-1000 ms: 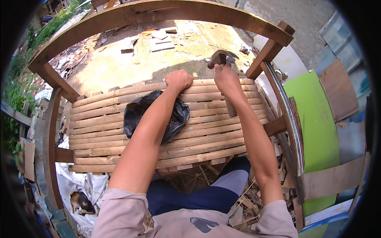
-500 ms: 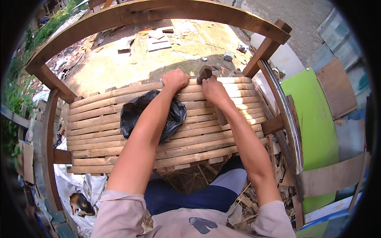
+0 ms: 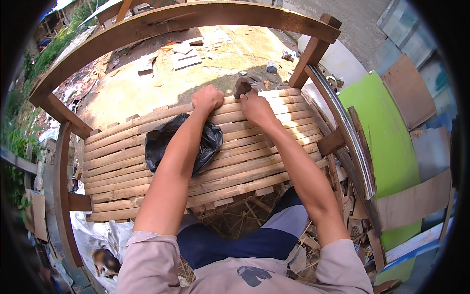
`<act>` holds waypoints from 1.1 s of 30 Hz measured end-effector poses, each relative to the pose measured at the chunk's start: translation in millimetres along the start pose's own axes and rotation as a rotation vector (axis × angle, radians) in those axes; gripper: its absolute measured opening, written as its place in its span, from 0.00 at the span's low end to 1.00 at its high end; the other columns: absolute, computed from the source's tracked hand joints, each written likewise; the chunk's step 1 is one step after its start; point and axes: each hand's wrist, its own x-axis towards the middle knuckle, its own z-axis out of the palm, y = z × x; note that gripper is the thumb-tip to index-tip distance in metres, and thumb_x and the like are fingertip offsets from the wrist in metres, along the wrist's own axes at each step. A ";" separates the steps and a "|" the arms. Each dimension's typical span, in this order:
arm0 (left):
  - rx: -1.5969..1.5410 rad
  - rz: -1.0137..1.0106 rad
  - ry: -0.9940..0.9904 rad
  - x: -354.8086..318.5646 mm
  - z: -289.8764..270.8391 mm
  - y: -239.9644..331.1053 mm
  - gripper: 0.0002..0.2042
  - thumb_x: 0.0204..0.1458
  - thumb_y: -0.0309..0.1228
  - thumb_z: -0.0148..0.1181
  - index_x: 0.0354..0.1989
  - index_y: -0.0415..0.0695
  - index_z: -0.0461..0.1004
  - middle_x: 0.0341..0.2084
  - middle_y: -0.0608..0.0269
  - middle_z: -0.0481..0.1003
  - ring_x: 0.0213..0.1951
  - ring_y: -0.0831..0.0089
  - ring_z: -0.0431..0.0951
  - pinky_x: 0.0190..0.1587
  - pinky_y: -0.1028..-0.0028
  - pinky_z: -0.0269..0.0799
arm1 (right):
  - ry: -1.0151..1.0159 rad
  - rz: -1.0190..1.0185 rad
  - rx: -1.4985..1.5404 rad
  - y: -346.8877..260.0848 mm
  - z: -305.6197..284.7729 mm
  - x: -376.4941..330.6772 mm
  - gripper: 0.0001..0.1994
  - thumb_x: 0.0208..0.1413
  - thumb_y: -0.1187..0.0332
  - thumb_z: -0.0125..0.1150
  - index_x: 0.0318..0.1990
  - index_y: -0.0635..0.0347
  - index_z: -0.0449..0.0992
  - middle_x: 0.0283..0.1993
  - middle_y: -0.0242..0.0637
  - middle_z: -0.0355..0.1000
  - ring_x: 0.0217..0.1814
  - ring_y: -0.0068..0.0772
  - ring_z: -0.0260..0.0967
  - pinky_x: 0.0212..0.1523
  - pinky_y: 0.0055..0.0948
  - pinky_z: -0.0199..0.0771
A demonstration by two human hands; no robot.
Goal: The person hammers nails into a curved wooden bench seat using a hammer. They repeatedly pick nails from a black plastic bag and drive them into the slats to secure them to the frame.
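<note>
My left hand is closed over the far bamboo slat of a bench, its fingertips hidden beyond the edge. To its right, my right hand grips a hammer close to its dark head. Part of the hammer's handle shows below my right wrist, the rest being covered by my forearm. Under my left forearm an open black plastic bag lies on the slats, its contents too unclear to name.
A wooden rail on posts frames the bench's far side, with an armrest at right. Boards and debris lie on the ground beyond. A green panel leans at the right. On white sheeting at lower left rests a cat.
The view has turned slightly, so the bench and both hands appear shifted left. My hands keep nearly the same places on the far slat, and the hammer stays in my right hand.
</note>
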 end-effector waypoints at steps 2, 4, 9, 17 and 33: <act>-0.025 0.063 0.043 1.5 5.2 4.9 0.24 0.59 0.44 0.46 0.48 0.37 0.80 0.48 0.44 0.79 0.52 0.49 0.79 0.55 0.56 0.73 | 0.017 -0.037 -0.009 17.9 -1.0 7.4 0.25 0.68 0.55 0.45 0.50 0.79 0.67 0.32 0.65 0.76 0.24 0.61 0.75 0.33 0.50 0.78; -0.080 0.058 0.137 10.7 10.8 -8.9 0.26 0.62 0.47 0.44 0.48 0.38 0.80 0.47 0.43 0.79 0.51 0.47 0.79 0.55 0.55 0.72 | -0.026 0.021 0.042 12.4 -9.6 -4.0 0.26 0.68 0.54 0.46 0.49 0.79 0.67 0.29 0.60 0.76 0.22 0.55 0.75 0.28 0.48 0.77; -0.211 0.085 0.235 6.8 10.1 -12.7 0.28 0.64 0.54 0.42 0.41 0.43 0.83 0.40 0.42 0.80 0.46 0.46 0.80 0.52 0.54 0.73 | 0.062 0.184 0.247 46.3 -13.7 -67.3 0.24 0.66 0.54 0.51 0.46 0.76 0.68 0.29 0.56 0.74 0.28 0.52 0.73 0.31 0.46 0.73; 0.062 0.537 0.433 -12.3 16.9 -0.7 0.20 0.59 0.51 0.55 0.33 0.46 0.83 0.33 0.47 0.81 0.39 0.53 0.81 0.42 0.58 0.76 | 0.364 -0.032 0.272 123.4 28.4 -93.9 0.23 0.61 0.57 0.62 0.43 0.76 0.68 0.24 0.49 0.73 0.18 0.40 0.75 0.17 0.37 0.74; 0.277 0.503 0.152 -97.3 17.2 9.5 0.18 0.59 0.37 0.45 0.46 0.38 0.79 0.53 0.44 0.74 0.55 0.45 0.73 0.58 0.55 0.70 | 0.113 0.257 0.688 91.3 2.7 -118.0 0.17 0.63 0.61 0.60 0.36 0.70 0.66 0.18 0.39 0.69 0.15 0.33 0.71 0.18 0.36 0.74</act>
